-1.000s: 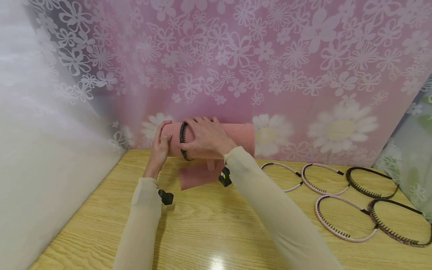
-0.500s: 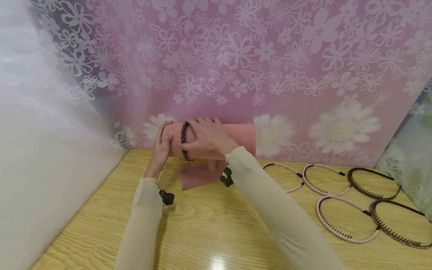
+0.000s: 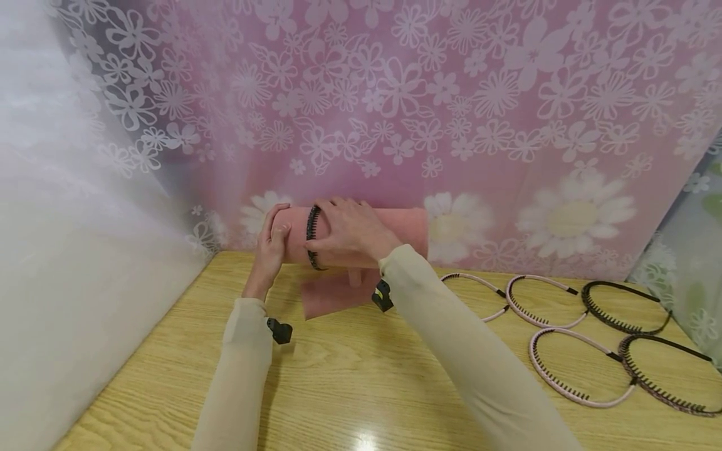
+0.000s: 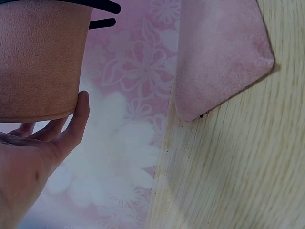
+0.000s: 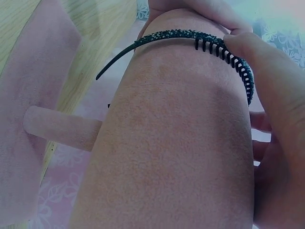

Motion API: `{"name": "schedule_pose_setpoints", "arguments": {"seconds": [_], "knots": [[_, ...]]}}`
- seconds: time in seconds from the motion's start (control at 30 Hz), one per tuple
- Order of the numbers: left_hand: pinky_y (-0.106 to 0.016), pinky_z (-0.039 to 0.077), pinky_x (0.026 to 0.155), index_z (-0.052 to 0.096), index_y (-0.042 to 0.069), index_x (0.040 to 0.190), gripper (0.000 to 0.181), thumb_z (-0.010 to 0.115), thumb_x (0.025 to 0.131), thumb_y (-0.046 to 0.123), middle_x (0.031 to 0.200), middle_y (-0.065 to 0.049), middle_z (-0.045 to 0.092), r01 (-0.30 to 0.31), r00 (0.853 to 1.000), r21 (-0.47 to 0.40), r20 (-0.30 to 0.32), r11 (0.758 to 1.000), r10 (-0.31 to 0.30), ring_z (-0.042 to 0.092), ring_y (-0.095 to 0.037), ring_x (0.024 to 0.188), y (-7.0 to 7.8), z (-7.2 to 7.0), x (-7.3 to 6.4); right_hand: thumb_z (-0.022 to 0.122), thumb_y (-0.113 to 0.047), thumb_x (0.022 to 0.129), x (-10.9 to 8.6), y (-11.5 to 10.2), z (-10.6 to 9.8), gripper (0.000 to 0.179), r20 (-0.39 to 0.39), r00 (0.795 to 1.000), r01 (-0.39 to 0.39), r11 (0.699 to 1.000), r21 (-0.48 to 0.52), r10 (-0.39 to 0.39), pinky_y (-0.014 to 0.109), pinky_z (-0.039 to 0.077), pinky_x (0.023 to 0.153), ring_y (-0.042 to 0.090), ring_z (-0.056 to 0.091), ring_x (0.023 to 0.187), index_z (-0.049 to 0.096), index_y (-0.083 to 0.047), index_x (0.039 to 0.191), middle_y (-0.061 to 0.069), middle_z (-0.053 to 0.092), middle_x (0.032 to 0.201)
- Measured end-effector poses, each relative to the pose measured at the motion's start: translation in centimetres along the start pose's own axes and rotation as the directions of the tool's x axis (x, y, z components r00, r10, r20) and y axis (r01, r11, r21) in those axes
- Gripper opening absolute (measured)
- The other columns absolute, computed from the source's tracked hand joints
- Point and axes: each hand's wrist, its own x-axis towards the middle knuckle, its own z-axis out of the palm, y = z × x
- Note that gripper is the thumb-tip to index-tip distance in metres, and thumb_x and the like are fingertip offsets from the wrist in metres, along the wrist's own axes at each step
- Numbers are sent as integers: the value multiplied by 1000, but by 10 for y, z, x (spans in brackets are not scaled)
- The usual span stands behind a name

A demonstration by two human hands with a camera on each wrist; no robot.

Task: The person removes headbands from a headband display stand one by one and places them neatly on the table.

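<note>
A pink fabric-covered headband stand has a horizontal roll on a short post above a flat base. Around the left part of the roll sits a dark, glittery toothed headband. My left hand holds the roll's left end, thumb in front and fingers at the end and behind. My right hand reaches over the roll from above; in the right wrist view its thumb presses at the headband's edge while the fingers go behind. The headband's tapered ends hang free below the roll in the left wrist view.
On the wooden table at right lie several toothed headbands: pink ones and dark ones, some touching. A pink floral curtain hangs right behind the stand. White sheeting borders the left side.
The headband and my right hand have shifted slightly to the right along the roll. My left hand keeps its hold on the roll's end.
</note>
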Motion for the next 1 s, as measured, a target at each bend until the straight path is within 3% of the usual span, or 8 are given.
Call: {"name": "schedule_pose_setpoints", "arguments": {"seconds": [0.33, 0.6, 0.8, 1.0], "knots": [[-51, 40, 97, 41, 33, 139, 40, 43, 99, 37, 143, -3, 41, 30, 1000, -2, -1, 1000, -30, 50, -30, 116, 0, 1, -1, 49, -72, 78, -5, 1, 0, 81, 4, 1000, -13, 1000, -6, 13, 47, 34, 106, 24, 43, 129, 36, -23, 142, 2, 46, 141], [-50, 40, 97, 41, 32, 139, 40, 43, 100, 36, 144, -3, 41, 17, 1000, -9, -4, 1000, -18, 50, -29, 117, 1, 1, 0, 48, -70, 79, -7, 5, -3, 79, -1, 1000, 3, 1000, -19, -3, 47, 36, 104, 25, 46, 125, 38, -22, 140, 3, 48, 137], [-49, 40, 95, 41, 37, 139, 40, 43, 99, 42, 140, -2, 44, 11, 1000, -18, -11, 1000, -11, 51, -26, 113, -13, 1, 5, 47, -72, 78, -10, 7, -5, 80, 8, 1000, -10, 1000, -16, 10, 49, 36, 104, 27, 46, 125, 37, -21, 140, 4, 48, 137], [-47, 40, 94, 40, 33, 140, 41, 43, 99, 36, 139, -7, 45, 22, 1000, -27, 4, 999, -22, 52, -27, 110, 0, 1, 1, 48, -72, 77, -9, 12, -6, 83, 24, 1000, -13, 1000, -16, 13, 50, 35, 105, 28, 45, 126, 36, -21, 141, 5, 47, 139]]}}
